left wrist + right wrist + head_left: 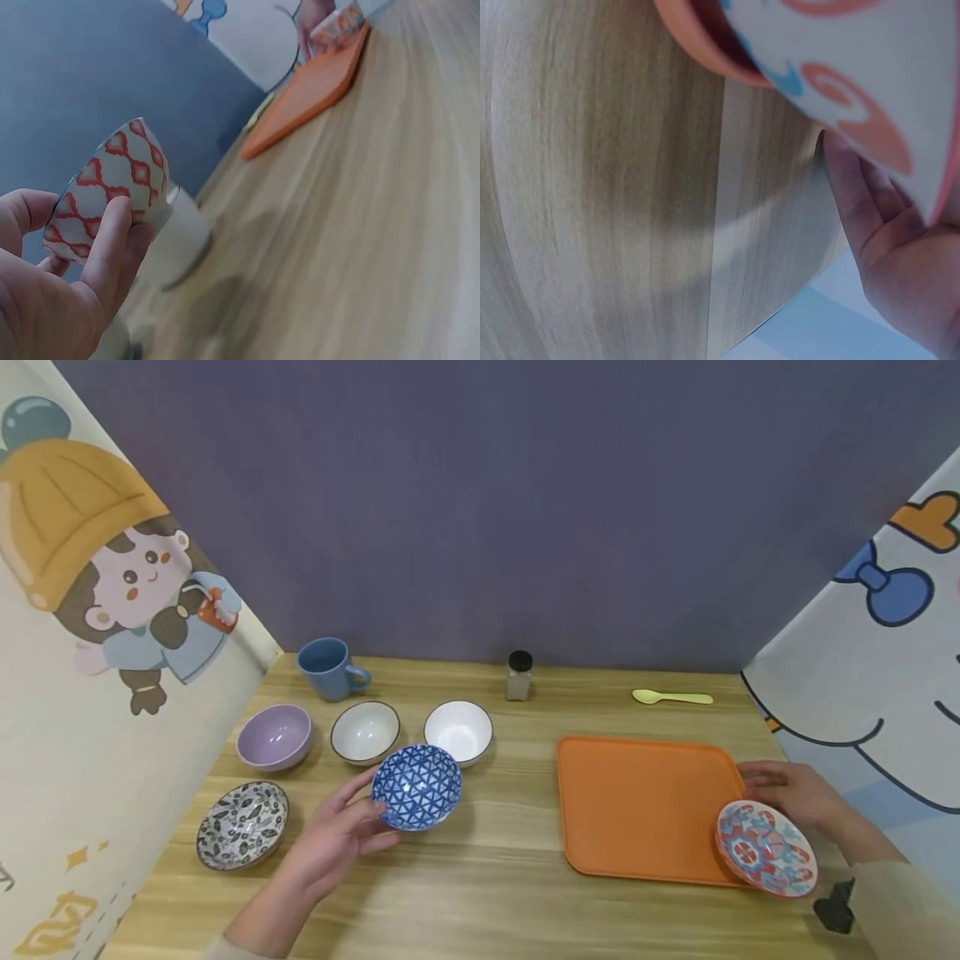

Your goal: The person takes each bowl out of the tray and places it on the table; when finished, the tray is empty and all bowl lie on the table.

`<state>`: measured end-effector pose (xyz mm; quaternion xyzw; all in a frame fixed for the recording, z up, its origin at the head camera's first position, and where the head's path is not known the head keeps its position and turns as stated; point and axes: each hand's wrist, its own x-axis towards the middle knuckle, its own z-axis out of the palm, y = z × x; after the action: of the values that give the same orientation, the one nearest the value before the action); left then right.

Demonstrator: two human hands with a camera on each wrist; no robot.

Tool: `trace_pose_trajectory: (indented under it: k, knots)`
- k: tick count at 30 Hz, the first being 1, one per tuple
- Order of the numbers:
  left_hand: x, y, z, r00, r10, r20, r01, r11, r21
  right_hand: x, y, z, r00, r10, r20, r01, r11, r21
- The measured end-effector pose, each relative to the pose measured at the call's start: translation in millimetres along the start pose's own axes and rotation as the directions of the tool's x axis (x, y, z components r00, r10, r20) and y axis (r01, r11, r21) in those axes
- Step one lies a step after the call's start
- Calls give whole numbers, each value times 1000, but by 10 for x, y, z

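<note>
My left hand (pixel 341 835) holds a small bowl (pixel 417 787) with blue triangles inside, tipped, above the table. In the left wrist view the thumb and fingers grip that bowl (pixel 112 191), whose outside carries red diamonds. At the orange tray's (pixel 645 810) near right corner is a red-and-blue flowered bowl (pixel 767 847). Just beyond it, my right hand (pixel 787 789) has its fingers stretched out by the tray's right edge. In the right wrist view the flowered bowl (pixel 840 82) covers part of the right hand (pixel 907 255), with the thumb hidden.
Left of the tray stand two white bowls (pixel 366 732), a purple bowl (pixel 274 737) and a black-and-white leaf-patterned bowl (pixel 242 825). Behind are a blue mug (pixel 326 668), a black-lidded jar (pixel 519 676) and a yellow spoon (pixel 671 697). A black object (pixel 834 907) shows near the right sleeve.
</note>
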<state>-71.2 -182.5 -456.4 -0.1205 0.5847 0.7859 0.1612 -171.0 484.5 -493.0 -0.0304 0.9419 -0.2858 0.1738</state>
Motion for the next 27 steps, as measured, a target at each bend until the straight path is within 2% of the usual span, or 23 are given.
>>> trace_pose_trajectory:
  k: [3, 7, 13, 19, 27]
  knots:
    - [-76, -47, -136, 998, -14, -68, 13, 1000, -13, 2, 4, 0, 1000, 1, 1, -1, 1000, 7]
    - [-155, -120, -286, 992, -22, -124, 19, 1000, -21, 10, 15, -6, 1000, 16, 12, -16, 1000, 11]
    - [-255, -234, -459, 987, -15, -158, 13, 1000, -16, 31, 20, -28, 998, 45, 31, -46, 999, 15]
    - [-314, -322, -550, 984, -10, -178, 10, 1000, -2, 36, 25, -42, 998, 54, 25, -54, 999, 3]
    - [-348, -417, -591, 980, -27, -197, 22, 999, -28, 29, 25, -36, 998, 59, 19, -59, 998, 5]
